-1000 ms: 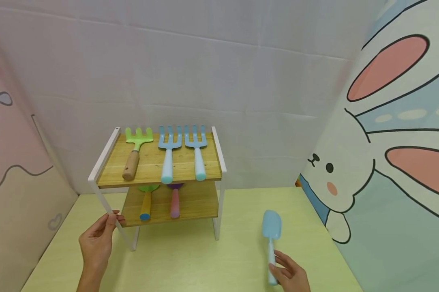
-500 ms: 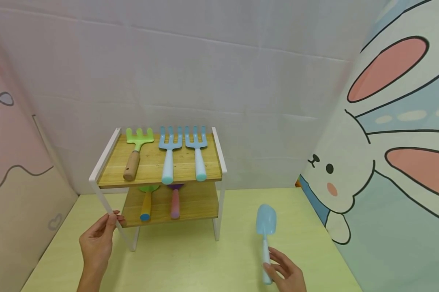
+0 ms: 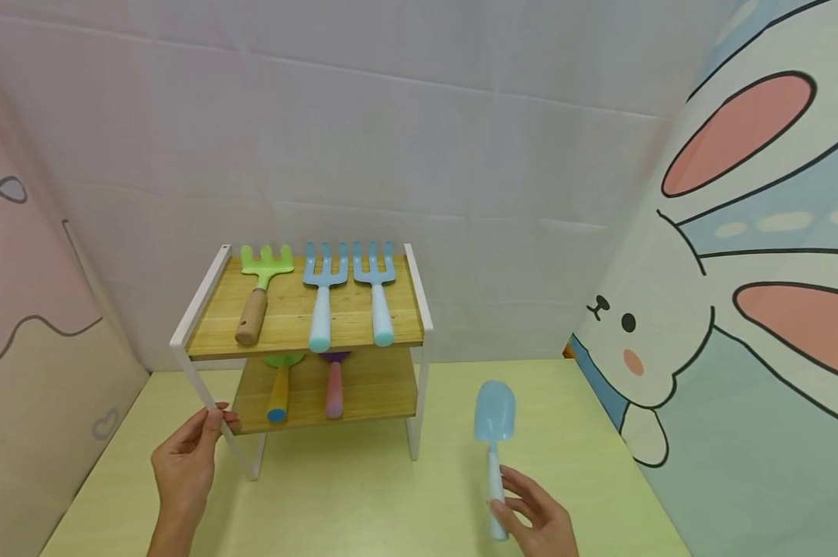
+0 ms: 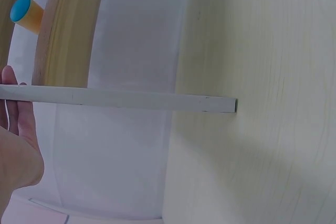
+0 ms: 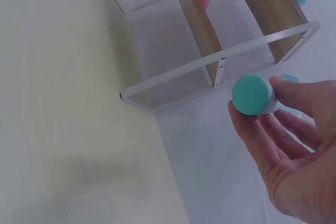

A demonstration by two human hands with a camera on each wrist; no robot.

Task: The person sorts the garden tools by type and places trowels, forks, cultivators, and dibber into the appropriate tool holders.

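Observation:
My right hand (image 3: 540, 517) pinches the pale handle of a light blue garden trowel (image 3: 494, 411), its blade pointing away from me. In the right wrist view, the turquoise handle end (image 5: 251, 94) sits between thumb and fingers, above the table. My left hand (image 3: 187, 456) grips the white front leg of a two-tier wooden rack (image 3: 286, 309) at lower-shelf height. On the top shelf lie a green hand rake (image 3: 253, 313) with a wooden handle and two light blue forks (image 3: 319, 313) (image 3: 381, 309). Two tools with a yellow handle (image 3: 278, 393) and a pink handle (image 3: 333, 389) lie below, their heads partly hidden.
The rack stands on a pale yellow-green table (image 3: 335, 495), near a white cloth backdrop (image 3: 516, 294). A rabbit-print cloth (image 3: 746, 433) borders the table on the right, and a pink and beige printed cloth (image 3: 35, 410) on the left.
My right hand has carried the trowel leftward toward the rack, with the blade shifting slightly farther up in the view. My left hand stays on the rack leg.

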